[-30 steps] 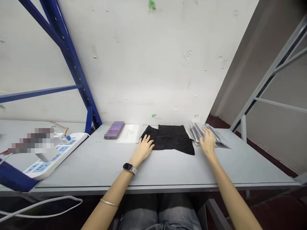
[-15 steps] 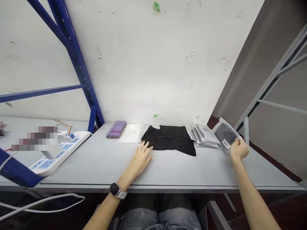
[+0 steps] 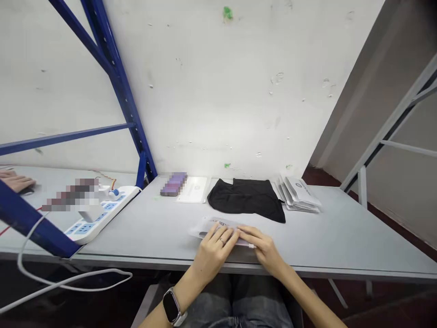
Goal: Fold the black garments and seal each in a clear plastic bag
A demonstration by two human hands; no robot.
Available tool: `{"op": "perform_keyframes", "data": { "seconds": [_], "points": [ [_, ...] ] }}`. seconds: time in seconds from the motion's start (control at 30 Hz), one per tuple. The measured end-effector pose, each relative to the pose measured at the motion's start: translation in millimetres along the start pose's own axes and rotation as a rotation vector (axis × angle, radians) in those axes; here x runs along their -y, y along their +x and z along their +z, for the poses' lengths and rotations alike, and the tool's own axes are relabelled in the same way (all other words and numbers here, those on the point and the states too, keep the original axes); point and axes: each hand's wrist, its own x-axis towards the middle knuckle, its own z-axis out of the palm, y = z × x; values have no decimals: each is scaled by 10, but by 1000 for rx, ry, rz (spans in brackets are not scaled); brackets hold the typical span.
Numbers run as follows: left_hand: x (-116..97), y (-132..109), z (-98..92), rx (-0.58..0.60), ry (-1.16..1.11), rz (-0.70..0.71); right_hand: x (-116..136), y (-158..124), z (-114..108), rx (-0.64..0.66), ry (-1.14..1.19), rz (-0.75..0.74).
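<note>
Both my hands are at the table's front edge on a flat translucent plastic packet (image 3: pixel 218 227) with a printed label. My left hand (image 3: pixel 215 248), with a ring and a wristwatch, lies over its middle. My right hand (image 3: pixel 262 246) presses on its right end, and the two hands nearly touch. Much of the packet is hidden under my fingers. A black folded garment (image 3: pixel 246 200) lies behind them on the grey table (image 3: pixel 341 241). A stack of similar packets (image 3: pixel 298 194) sits to its right.
A white card (image 3: pixel 193 189) and a pixelated purple object (image 3: pixel 174 184) lie at the back. A white power strip (image 3: pixel 102 213) sits left, by a blue steel upright (image 3: pixel 124 100). Another person's hand (image 3: pixel 15 181) rests at far left. A white cable hangs below.
My right hand has carried the packet from the stack's right side to the front of the table. My left hand has moved onto it. The view has shifted slightly.
</note>
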Motion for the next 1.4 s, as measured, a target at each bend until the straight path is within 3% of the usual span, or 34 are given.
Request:
{"op": "perform_keyframes", "data": {
  "seconds": [0.23,0.4,0.6,0.73,0.97,1.2,1.4],
  "points": [
    [59,-181,4,48,25,-46,86,-122,78,-177,-219,-66],
    [-31,-153,-19,9,-16,-58,147,-130,124,-125,-325,-156],
    [-236,-156,12,-138,-175,95,162,-154,200,-58,-365,-238],
    [-233,-169,36,-99,-148,71,212,-146,198,-97,-304,-225],
    [-112,-272,27,11,-86,90,158,-230,114,-49,-337,-211],
    [228,-463,-247,36,43,-71,-10,-451,-180,-130,-374,-47],
    [432,-632,-349,64,96,-112,-64,-533,-194,-134,-320,52]
  ]
}}
